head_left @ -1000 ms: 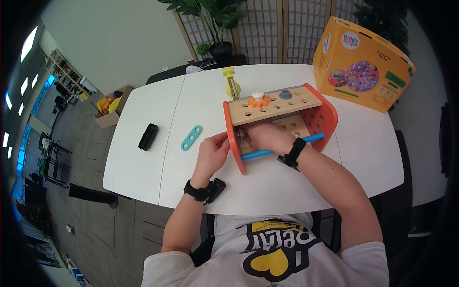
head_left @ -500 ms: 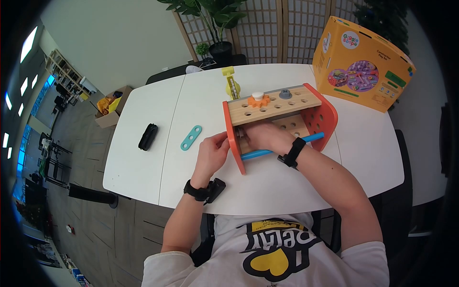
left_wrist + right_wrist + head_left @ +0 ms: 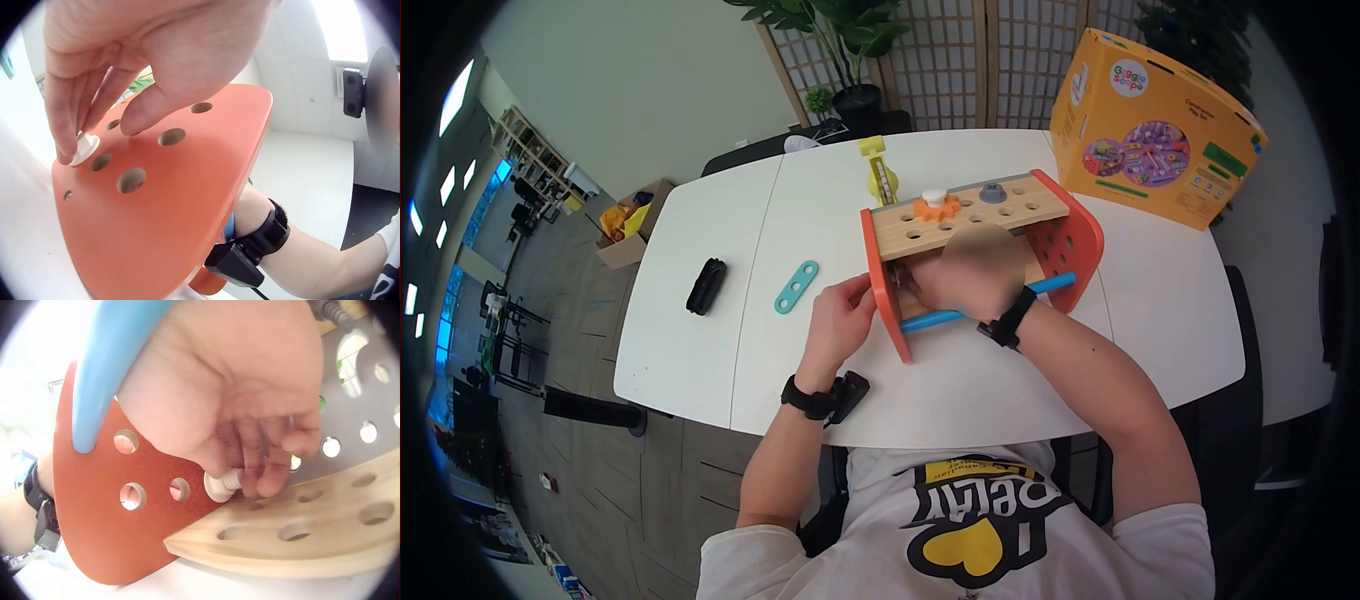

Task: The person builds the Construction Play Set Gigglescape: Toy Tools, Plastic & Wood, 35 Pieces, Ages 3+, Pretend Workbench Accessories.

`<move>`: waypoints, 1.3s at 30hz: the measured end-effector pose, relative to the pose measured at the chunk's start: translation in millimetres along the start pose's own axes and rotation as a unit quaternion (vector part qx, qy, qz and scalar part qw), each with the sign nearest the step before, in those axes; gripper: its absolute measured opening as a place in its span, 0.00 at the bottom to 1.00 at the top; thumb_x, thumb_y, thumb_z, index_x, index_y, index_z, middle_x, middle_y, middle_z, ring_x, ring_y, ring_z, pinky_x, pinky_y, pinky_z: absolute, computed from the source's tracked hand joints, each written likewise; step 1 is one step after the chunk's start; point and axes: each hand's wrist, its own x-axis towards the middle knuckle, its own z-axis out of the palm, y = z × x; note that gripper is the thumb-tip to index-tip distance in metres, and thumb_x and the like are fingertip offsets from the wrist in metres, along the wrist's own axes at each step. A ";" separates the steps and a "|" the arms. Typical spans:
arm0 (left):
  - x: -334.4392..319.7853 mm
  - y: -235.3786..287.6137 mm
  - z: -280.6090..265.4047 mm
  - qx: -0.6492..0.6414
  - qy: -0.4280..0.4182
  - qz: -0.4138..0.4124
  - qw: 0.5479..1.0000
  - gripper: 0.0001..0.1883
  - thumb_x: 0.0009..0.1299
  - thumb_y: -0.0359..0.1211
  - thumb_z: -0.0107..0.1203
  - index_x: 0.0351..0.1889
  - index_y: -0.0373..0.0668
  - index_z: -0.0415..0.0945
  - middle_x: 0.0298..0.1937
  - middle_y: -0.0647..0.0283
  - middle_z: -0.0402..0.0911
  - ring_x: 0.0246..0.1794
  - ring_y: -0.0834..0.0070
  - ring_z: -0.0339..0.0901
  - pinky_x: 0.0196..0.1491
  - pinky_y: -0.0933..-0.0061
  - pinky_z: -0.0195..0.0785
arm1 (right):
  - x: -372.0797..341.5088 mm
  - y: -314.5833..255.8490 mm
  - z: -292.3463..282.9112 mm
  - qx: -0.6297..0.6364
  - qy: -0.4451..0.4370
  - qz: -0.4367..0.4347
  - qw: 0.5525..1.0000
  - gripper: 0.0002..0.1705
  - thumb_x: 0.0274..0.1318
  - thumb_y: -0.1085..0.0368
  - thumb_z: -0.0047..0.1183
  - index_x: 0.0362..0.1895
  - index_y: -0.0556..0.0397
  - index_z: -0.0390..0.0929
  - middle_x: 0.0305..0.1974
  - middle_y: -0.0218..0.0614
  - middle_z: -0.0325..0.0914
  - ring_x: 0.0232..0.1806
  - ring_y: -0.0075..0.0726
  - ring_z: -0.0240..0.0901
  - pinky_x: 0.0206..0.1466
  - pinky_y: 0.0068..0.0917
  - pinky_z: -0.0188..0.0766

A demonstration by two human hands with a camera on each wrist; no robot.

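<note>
A toy workbench with a red side panel (image 3: pixel 884 290) stands before me. Outside that panel, my left hand (image 3: pixel 156 56) pinches the round head of a white toy bolt (image 3: pixel 86 150) set in a hole. My right hand (image 3: pixel 965 280) reaches inside the bench, above the blue bar (image 3: pixel 930 321). There its thumb and fingers grip a white toy nut (image 3: pixel 217 487) on the bolt's threaded end, right against the panel's inner face. The wooden top (image 3: pixel 970 226) carries an orange gear (image 3: pixel 937 210) with a white piece through it and a grey bolt (image 3: pixel 993 192).
Left of the bench lie a teal strip with holes (image 3: pixel 797 287) and a black case (image 3: pixel 707 286). A yellow-green toy tool (image 3: pixel 878 175) is behind the bench. A large orange box (image 3: pixel 1155 130) stands at the back right of the white table (image 3: pixel 690 370).
Both hands stay at the red panel with almost no movement. The head view has shifted very slightly.
</note>
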 end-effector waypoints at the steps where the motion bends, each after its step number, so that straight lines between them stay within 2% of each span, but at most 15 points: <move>1: -0.1 0.2 -0.1 -0.001 -0.002 -0.002 1.000 0.20 0.78 0.35 0.56 0.61 0.31 0.81 0.47 0.46 0.90 0.46 0.66 0.88 0.52 0.68 0.78 | 0.6 -4.5 -5.1 -0.007 -0.023 0.018 1.000 0.15 0.62 0.71 0.53 0.53 0.56 0.80 0.52 0.50 0.83 0.55 0.56 0.81 0.57 0.44 0.79; 2: -0.1 0.4 -0.4 -0.002 -0.004 -0.004 1.000 0.20 0.78 0.35 0.56 0.61 0.31 0.81 0.47 0.46 0.90 0.46 0.66 0.88 0.52 0.68 0.78 | 1.0 -8.0 -8.3 -0.014 -0.047 0.035 0.998 0.17 0.63 0.73 0.52 0.56 0.56 0.79 0.55 0.49 0.83 0.58 0.54 0.80 0.59 0.44 0.79; 8: 0.3 -0.7 -0.4 0.008 -0.001 -0.002 1.000 0.21 0.78 0.35 0.56 0.62 0.31 0.80 0.48 0.46 0.90 0.48 0.64 0.88 0.53 0.68 0.78 | -3.1 -20.1 -17.1 -0.035 -0.070 0.060 0.995 0.19 0.62 0.73 0.52 0.57 0.54 0.79 0.57 0.48 0.82 0.60 0.55 0.79 0.61 0.45 0.79; 11: -1.3 2.4 -0.3 0.005 -0.002 -0.003 1.000 0.21 0.77 0.35 0.56 0.62 0.31 0.80 0.48 0.46 0.90 0.48 0.64 0.88 0.53 0.68 0.78 | -3.7 -11.5 -13.7 -0.010 -0.065 0.021 0.998 0.20 0.63 0.71 0.52 0.59 0.54 0.79 0.58 0.48 0.82 0.60 0.55 0.79 0.61 0.44 0.79; 14: -1.9 3.1 -1.3 0.018 -0.005 -0.003 1.000 0.21 0.77 0.35 0.56 0.62 0.32 0.81 0.48 0.46 0.90 0.48 0.64 0.88 0.53 0.68 0.78 | 1.2 -4.7 -6.4 -0.011 -0.065 0.022 0.998 0.20 0.62 0.70 0.54 0.59 0.54 0.79 0.59 0.48 0.82 0.60 0.55 0.79 0.60 0.44 0.79; 18: -2.4 5.9 -0.6 0.016 0.003 -0.015 1.000 0.20 0.76 0.33 0.56 0.62 0.32 0.81 0.48 0.47 0.90 0.47 0.65 0.88 0.53 0.68 0.78 | 0.2 -7.8 -5.5 -0.018 -0.080 0.061 0.995 0.19 0.60 0.71 0.56 0.57 0.55 0.80 0.57 0.48 0.82 0.58 0.55 0.80 0.59 0.45 0.79; 24: -2.6 5.9 -1.2 0.019 -0.002 -0.003 1.000 0.19 0.75 0.32 0.55 0.61 0.32 0.81 0.46 0.47 0.90 0.46 0.66 0.88 0.53 0.69 0.77 | -8.4 -17.5 -19.7 0.015 -0.073 0.028 0.997 0.18 0.61 0.70 0.56 0.55 0.56 0.80 0.55 0.51 0.82 0.57 0.56 0.80 0.59 0.45 0.79; 29: -3.0 6.0 -0.3 0.016 0.004 -0.003 1.000 0.19 0.75 0.32 0.55 0.61 0.32 0.82 0.46 0.47 0.90 0.46 0.67 0.88 0.52 0.69 0.77 | -0.9 -1.0 -1.7 0.022 -0.037 -0.002 0.999 0.17 0.62 0.71 0.54 0.55 0.56 0.80 0.55 0.51 0.82 0.57 0.56 0.80 0.60 0.45 0.78; 32: -1.5 2.8 -0.1 0.019 0.003 0.002 1.000 0.19 0.75 0.32 0.55 0.61 0.32 0.82 0.46 0.47 0.90 0.45 0.67 0.88 0.52 0.69 0.78 | -3.6 -8.6 -7.6 0.024 -0.049 0.021 0.998 0.17 0.64 0.70 0.52 0.56 0.56 0.80 0.56 0.52 0.82 0.58 0.56 0.80 0.61 0.44 0.78; 35: -2.4 2.8 -0.2 0.015 0.006 0.006 1.000 0.20 0.75 0.33 0.56 0.60 0.32 0.82 0.45 0.47 0.91 0.45 0.68 0.88 0.51 0.69 0.78 | -0.3 -3.6 1.2 0.025 -0.047 0.026 0.998 0.16 0.59 0.76 0.50 0.51 0.59 0.79 0.50 0.52 0.83 0.54 0.59 0.80 0.56 0.44 0.77; 38: -2.6 4.3 -0.4 0.017 0.005 0.004 1.000 0.20 0.75 0.33 0.56 0.61 0.32 0.82 0.44 0.48 0.91 0.44 0.68 0.88 0.50 0.69 0.78 | -3.9 -9.9 -5.0 0.033 -0.049 0.036 0.998 0.16 0.59 0.75 0.51 0.51 0.59 0.79 0.49 0.51 0.83 0.53 0.58 0.80 0.56 0.44 0.78; 39: -2.5 4.8 -0.6 0.020 0.005 0.002 1.000 0.20 0.75 0.33 0.56 0.61 0.32 0.82 0.44 0.48 0.91 0.44 0.68 0.88 0.50 0.69 0.78 | -5.4 -11.8 -8.9 0.028 -0.056 0.026 0.998 0.17 0.61 0.73 0.51 0.54 0.58 0.79 0.52 0.51 0.82 0.56 0.58 0.80 0.58 0.44 0.78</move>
